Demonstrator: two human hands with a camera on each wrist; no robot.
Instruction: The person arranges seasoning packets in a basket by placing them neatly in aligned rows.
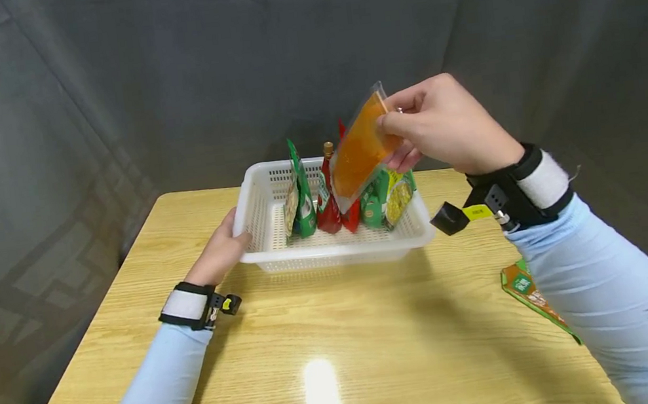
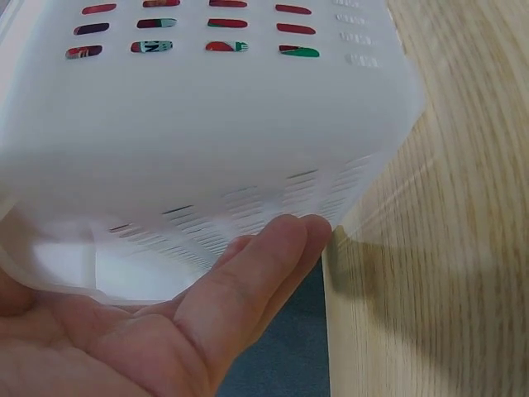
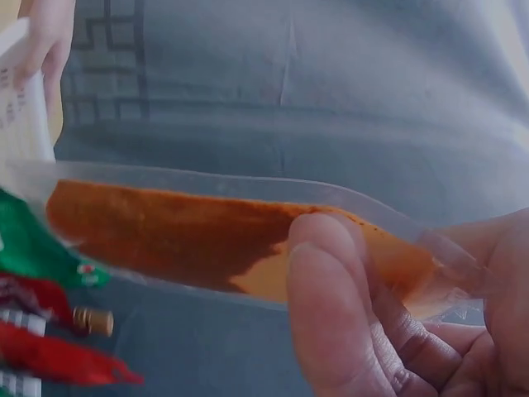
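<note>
A person in pale blue sleeves works at a wooden counter point(image 1: 338, 332), the right hand point(image 1: 446, 124) raised above a white perforated basket point(image 1: 260, 212) and pinching the upper corner of a clear pouch of orange sauce point(image 1: 359, 152). The thumb and fingers point(image 3: 331, 298) are clamped on the pouch's edge; it hangs tilted, its lower end dipping toward the packets standing in the basket. The right wrist view shows the pouch point(image 3: 190, 236) close up, its filling darker orange-red toward the far end, with the index finger laid across its near face. The left hand point(image 1: 219, 252) rests against the basket's near left corner, its fingers point(image 2: 256, 281) straight and together under the rim and along the slotted wall point(image 2: 215, 124), not curled round it. Inside the basket stand a green packet point(image 1: 302, 194) at the left, a small red bottle with a brown cap point(image 1: 328, 195) and a red sachet point(image 1: 352, 215) in the middle, and a green-and-yellow packet point(image 1: 396, 196) at the right, all upright or leaning slightly. On the counter at the near right, partly hidden by the right sleeve, lies an orange-and-green packet point(image 1: 526, 293), well apart from the basket.
</note>
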